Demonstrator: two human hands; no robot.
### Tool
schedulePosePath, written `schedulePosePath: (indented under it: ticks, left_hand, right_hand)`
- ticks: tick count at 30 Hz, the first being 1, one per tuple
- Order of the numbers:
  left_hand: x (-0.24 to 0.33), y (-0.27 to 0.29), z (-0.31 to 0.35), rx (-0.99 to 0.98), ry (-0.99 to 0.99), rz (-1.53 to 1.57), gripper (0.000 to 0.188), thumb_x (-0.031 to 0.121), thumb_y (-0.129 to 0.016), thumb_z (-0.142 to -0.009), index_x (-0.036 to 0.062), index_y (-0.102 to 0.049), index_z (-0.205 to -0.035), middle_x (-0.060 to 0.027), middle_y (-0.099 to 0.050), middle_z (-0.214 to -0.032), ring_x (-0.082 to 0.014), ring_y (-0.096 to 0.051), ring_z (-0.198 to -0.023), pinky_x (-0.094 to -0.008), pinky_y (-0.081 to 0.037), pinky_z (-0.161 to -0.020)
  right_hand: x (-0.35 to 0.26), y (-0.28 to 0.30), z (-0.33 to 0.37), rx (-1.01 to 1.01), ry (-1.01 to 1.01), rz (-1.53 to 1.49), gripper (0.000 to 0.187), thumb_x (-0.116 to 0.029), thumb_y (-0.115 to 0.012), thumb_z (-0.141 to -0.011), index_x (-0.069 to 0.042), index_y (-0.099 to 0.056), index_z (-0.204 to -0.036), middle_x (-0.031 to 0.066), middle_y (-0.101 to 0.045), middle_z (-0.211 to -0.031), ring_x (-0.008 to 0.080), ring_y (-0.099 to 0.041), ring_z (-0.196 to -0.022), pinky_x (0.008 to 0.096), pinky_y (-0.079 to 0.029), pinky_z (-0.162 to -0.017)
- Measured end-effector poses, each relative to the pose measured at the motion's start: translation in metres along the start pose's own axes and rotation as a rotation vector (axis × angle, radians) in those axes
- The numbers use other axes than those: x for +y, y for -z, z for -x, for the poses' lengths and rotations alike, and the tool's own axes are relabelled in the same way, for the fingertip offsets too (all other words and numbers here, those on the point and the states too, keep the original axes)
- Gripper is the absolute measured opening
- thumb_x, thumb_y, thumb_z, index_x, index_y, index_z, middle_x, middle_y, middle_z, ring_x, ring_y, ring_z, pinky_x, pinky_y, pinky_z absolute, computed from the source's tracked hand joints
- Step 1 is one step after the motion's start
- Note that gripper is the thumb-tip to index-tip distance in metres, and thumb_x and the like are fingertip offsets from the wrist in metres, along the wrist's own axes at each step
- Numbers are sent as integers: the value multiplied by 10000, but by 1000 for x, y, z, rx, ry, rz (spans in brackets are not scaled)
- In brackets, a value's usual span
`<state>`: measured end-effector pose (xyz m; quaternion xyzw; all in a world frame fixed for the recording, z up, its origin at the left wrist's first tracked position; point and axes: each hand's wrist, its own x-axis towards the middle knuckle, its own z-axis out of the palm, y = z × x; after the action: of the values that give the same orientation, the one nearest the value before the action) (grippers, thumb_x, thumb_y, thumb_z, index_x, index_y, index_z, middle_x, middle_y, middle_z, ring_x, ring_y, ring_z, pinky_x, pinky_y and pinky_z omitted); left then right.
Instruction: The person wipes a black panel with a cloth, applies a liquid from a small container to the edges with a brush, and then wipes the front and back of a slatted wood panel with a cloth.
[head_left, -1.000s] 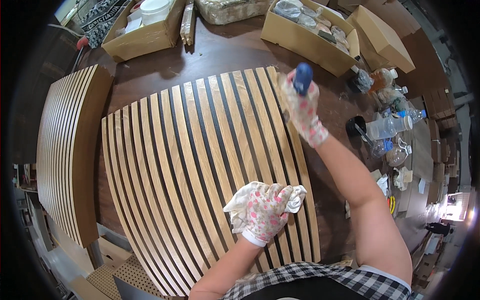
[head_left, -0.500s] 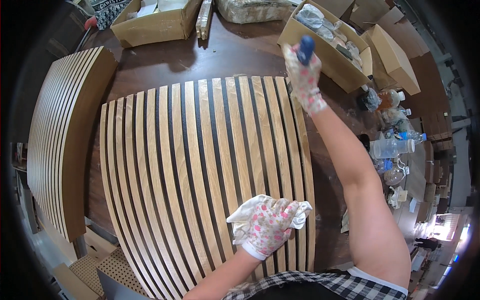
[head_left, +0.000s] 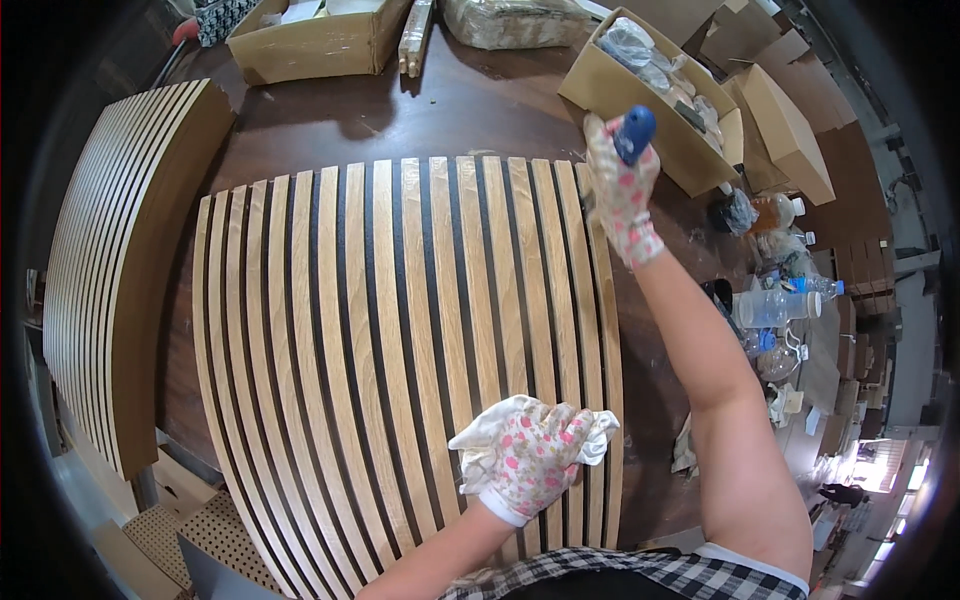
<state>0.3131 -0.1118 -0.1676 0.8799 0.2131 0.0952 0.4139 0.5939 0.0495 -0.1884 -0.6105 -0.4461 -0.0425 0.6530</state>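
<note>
A wood slat panel (head_left: 395, 330), light strips over a dark backing, lies flat on the dark brown table (head_left: 470, 110). My left hand (head_left: 535, 455), in a white glove with pink flowers, is closed on a white cloth (head_left: 490, 425) against the panel's near right part. My right hand (head_left: 622, 195), gloved alike, is wrapped round a blue-handled tool (head_left: 635, 133) at the panel's far right corner. The handle's end points up; the tool's working end is mostly hidden by the hand and cannot be made out.
A stack of slat panels (head_left: 150, 270) stands at the left. Cardboard boxes (head_left: 315, 52) and a wrapped bundle (head_left: 515, 25) sit at the far side. An open carton (head_left: 580, 85) holds bagged items. Several plastic bottles (head_left: 770, 308) line the right side.
My right hand has drawn slightly nearer with the blue-handled tool, still by the panel's right edge. The left hand and cloth stay at nearly the same spot; the view has shifted slightly.
</note>
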Motion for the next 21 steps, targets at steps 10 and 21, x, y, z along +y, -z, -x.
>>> schedulePosePath:
  ticks: [10,21]
  left_hand:
    - [1,-1,-1,-6,-9,15,521,120,-703,-654,93,-593,-1162,-85,-561,-1097,-289,-530,-1023,-420,-400,-898]
    - [3,2,-4,-40,-20,5,502,98,-689,-658,78,-598,-1151,-93,-571,-1107,-290,-545,-1001,-408,-412,-876]
  right_hand:
    - [13,6,-11,-35,-218,-170,104,-202,-564,-886,-98,-557,-879,6,-559,-676,118,-518,-480,225,-394,-401]
    - [-4,-10,-32,2,-295,-28,188,-171,-743,-806,-97,-576,-757,-42,-569,-709,51,-506,-641,247,-443,-607]
